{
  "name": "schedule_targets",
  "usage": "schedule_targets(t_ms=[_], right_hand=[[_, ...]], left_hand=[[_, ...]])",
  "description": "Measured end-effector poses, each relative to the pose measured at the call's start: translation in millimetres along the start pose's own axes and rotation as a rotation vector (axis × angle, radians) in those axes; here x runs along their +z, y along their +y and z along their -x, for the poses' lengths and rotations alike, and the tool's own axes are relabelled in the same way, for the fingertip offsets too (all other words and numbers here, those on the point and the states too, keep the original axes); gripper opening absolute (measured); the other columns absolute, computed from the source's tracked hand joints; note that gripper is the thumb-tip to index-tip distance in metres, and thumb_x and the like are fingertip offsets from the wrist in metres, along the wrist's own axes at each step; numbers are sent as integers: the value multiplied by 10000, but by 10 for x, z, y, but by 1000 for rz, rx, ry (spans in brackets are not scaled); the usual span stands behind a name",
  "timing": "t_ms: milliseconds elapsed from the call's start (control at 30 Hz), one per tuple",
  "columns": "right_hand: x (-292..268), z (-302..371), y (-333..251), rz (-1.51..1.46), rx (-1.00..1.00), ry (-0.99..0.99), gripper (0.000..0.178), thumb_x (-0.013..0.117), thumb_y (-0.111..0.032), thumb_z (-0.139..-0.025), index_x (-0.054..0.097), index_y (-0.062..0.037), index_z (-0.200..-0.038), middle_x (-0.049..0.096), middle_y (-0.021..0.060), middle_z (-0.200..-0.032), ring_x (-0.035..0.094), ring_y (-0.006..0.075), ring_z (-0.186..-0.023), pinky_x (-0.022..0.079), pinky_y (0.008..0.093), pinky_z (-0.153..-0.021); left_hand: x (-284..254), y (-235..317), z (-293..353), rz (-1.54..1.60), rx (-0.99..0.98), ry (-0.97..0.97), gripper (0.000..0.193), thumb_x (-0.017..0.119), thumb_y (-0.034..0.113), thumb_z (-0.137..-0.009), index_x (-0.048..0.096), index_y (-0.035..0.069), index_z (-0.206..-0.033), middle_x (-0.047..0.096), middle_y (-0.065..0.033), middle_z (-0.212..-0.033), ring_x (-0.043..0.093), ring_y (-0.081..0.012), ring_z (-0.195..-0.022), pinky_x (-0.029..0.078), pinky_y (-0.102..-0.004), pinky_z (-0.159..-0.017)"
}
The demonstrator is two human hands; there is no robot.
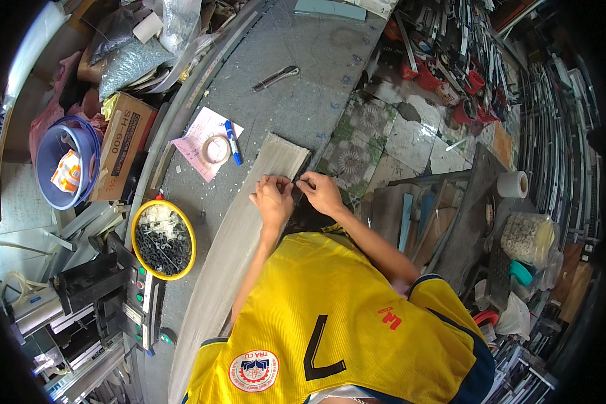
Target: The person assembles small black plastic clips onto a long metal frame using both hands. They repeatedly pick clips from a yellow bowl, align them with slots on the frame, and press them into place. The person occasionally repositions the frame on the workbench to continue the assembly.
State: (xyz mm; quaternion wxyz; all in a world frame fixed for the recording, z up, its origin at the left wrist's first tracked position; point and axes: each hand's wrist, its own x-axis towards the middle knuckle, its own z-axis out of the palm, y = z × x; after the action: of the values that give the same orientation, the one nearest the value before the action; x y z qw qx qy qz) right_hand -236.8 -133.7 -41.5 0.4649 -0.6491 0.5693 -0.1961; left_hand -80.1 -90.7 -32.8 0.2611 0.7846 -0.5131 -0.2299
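Observation:
A long grey board or bundle of strips (227, 249) lies lengthwise on the grey worktable (242, 111), its far end squared off and dark along the right side. My left hand (273, 200) rests over this piece near its far end, fingers curled in. Just off its right edge is my right hand (323, 194), with thumb and fingers pinched together. The fingertips of both hands nearly meet at that edge. Whatever they pinch is too small or hidden to name.
Left of the board are a tape roll (215, 149), a blue marker (233, 142) and pink paper (198, 132). A yellow-rimmed basket (194, 250) holds small black and white parts. Farther off lies a utility knife (276, 78). A blue bucket (48, 176) stands beside a cardboard box (123, 149).

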Motion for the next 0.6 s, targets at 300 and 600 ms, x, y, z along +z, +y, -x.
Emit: schedule_targets(t_ms=[300,600], right_hand=[[37,-19,54,-469,-44,-80,214,738,-230,-1054,688,-22,-1073,674,18,-831,515,89,-693,435,325,-621],[-6,90,-113,-795,168,-184,157,690,-214,-1091,635,-68,-1112,637,-20,-936,399,27,-648,316,228,-541]], left_hand=[[-396,-104,-322,273,-49,-391,156,814,177,-909,787,50,-995,749,-88,-948,705,-223,-836,533,-396,-792],[-606,27,-484,312,188,-529,185,789,165,-955,755,3,-1036,756,-104,-968,665,-193,-924,534,-363,-859]])
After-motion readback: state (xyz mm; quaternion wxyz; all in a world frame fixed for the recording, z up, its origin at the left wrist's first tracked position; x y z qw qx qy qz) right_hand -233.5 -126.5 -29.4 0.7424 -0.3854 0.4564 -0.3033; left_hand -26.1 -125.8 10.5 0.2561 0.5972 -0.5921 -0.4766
